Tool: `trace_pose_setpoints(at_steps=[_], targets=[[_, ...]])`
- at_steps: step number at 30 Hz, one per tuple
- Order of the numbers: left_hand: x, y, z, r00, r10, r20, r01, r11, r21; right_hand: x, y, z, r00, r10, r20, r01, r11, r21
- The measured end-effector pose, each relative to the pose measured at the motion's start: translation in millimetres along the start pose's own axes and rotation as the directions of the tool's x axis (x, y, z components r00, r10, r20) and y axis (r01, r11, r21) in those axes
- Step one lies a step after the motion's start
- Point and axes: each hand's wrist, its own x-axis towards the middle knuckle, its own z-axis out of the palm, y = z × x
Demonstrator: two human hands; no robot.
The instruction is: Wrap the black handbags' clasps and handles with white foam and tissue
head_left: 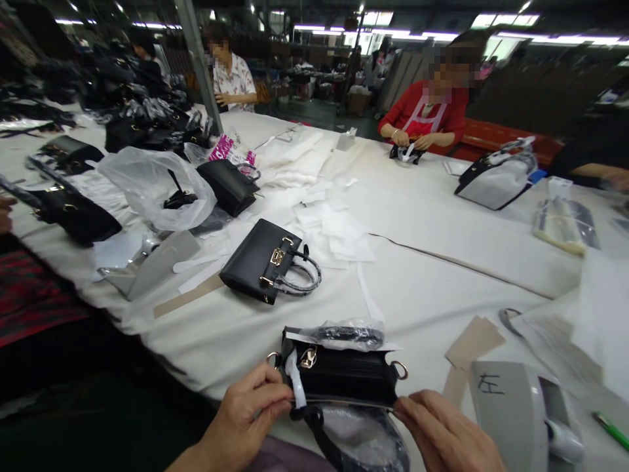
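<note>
A black handbag [344, 377] sits open at the near edge of the table, its top facing up, with gold rings at both ends. Plastic wraps its two handles, one on the far side and one hanging toward me. My left hand [246, 410] pinches the bag's near left corner between thumb and fingers, beside a white wrapped strip. At the near right corner, my right hand [442, 429] grips the rim, fingers pressed together. Farther off, a second black handbag [260, 259] with a gold clasp lies on its side.
White sheets [334, 229] and a clear plastic bag [157, 187] lie beyond. A grey dispenser [511, 410] and a green pen [609, 429] are at right. More black bags [142, 131] pile up at left. A person in red [427, 118] works across the table.
</note>
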Motion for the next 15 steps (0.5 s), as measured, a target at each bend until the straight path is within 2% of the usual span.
trace_pose_setpoints(at_steps=[5, 7, 11, 15], targets=[[-4.4, -9.2, 11.2, 0.984, 0.152, -0.097, -0.148, 0.988, 0.053, 8.1, -5.8, -0.6, 0.999, -0.028, -0.025, 0.028, 0.999, 0.016], [-7.0, -14.1, 12.8, 0.982, 0.163, -0.091, -0.157, 0.985, 0.074, 8.6, -8.2, -0.5, 0.999, -0.032, -0.043, 0.032, 0.999, 0.007], [-10.2, -22.8, 14.3, 0.973, 0.229, -0.013, -0.226, 0.968, 0.11, 3.9, -9.4, 5.1, 0.999, -0.008, -0.04, 0.006, 0.999, -0.034], [-4.8, -22.4, 12.7, 0.956, 0.279, -0.091, -0.27, 0.958, 0.1, 3.8, -10.0, 8.2, 0.994, -0.001, -0.107, -0.009, 0.995, -0.095]])
